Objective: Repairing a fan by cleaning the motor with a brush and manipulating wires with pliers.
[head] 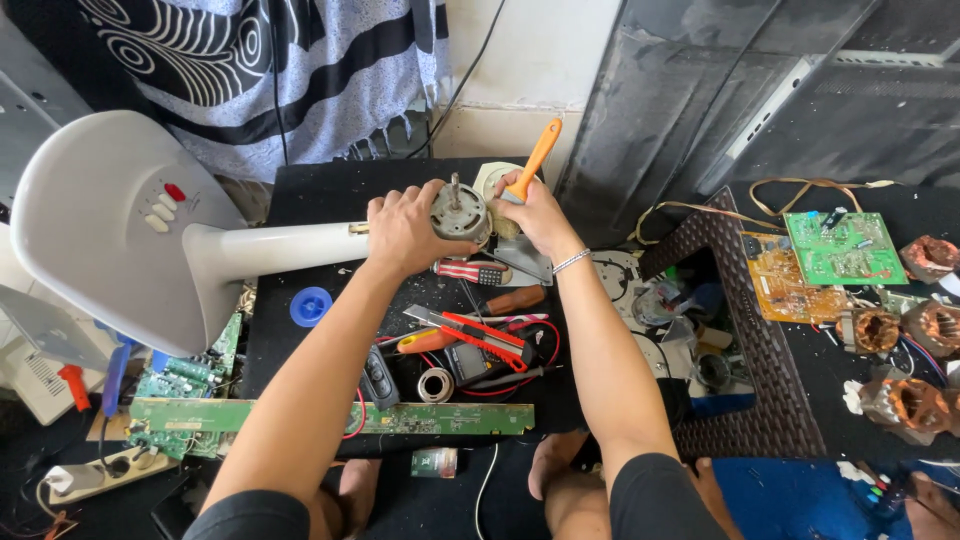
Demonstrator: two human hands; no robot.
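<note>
Currently the fan motor (460, 212) sits bare at the top of the white fan stand (270, 250), shaft pointing up, no blades or guard on it. Left hand (402, 232) is closed around the stand neck right against the motor. Right hand (538, 218) is wrapped round an orange-handled brush (532, 165), working end down beside the motor; the bristles are hidden, so whether they touch it I can't say. Judging by this, strip-down looks done and cleaning is under way; nothing reassembled.

Clutter on the black counter (320, 190) below the hands: red-handled pliers (487, 338), striped screwdriver (472, 271), solder roll (435, 384), blue cap (311, 305), long green circuit strip (400, 417). To the right, green board (845, 247), orange board (785, 280), copper windings (915, 400). Tools lie near the forearms.
</note>
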